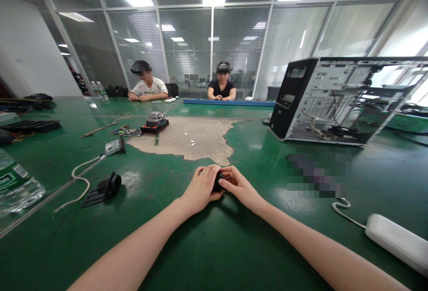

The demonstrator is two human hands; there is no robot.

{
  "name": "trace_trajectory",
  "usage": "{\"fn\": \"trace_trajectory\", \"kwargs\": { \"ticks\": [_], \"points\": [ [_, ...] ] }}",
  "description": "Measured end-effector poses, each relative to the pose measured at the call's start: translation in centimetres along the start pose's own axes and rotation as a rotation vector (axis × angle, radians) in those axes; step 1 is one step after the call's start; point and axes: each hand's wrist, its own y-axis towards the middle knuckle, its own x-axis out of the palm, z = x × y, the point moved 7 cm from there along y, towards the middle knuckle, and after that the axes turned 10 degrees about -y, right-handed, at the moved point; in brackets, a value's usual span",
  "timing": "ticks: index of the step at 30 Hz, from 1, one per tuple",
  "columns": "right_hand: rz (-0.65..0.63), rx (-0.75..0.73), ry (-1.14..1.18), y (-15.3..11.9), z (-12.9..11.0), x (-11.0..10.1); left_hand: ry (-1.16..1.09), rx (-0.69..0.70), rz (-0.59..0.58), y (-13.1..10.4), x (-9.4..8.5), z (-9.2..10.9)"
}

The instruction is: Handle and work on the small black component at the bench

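Observation:
Between my two hands is a small black object (217, 183), mostly covered by fingers, so its kind cannot be made out. My left hand (203, 188) wraps round it from the left and over the top. Thumb and fingers of my right hand (239, 186) close on its right side. Both hands are low over the green tabletop (214, 246), just in front of a bare patch (203, 133) where the green covering is torn away. To the left lies a black plastic part (109, 187) with a round collar and flat prongs.
An opened computer case (294, 99) stands at the right. A white power adapter (397, 242) with a cable lies near right. Farther left are a heatsink-like part (155, 121), a metal bracket (114, 146) and a water bottle (18, 184). Two people sit across the table.

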Motion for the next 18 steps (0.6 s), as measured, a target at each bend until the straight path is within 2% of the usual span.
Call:
{"fn": "trace_trajectory", "kwargs": {
  "ticks": [7,13,18],
  "points": [
    [-0.094,-0.066,0.036,-0.56,-0.83,0.23,0.019,-0.001,-0.018,-0.10,0.06,-0.01],
    [-0.012,-0.032,0.034,-0.29,-0.44,0.05,-0.014,0.004,0.007,-0.02,-0.08,0.03],
    [-0.007,0.011,-0.007,-0.01,-0.23,0.01,-0.022,0.000,0.013,0.03,0.00,-0.09]
  ]
}}
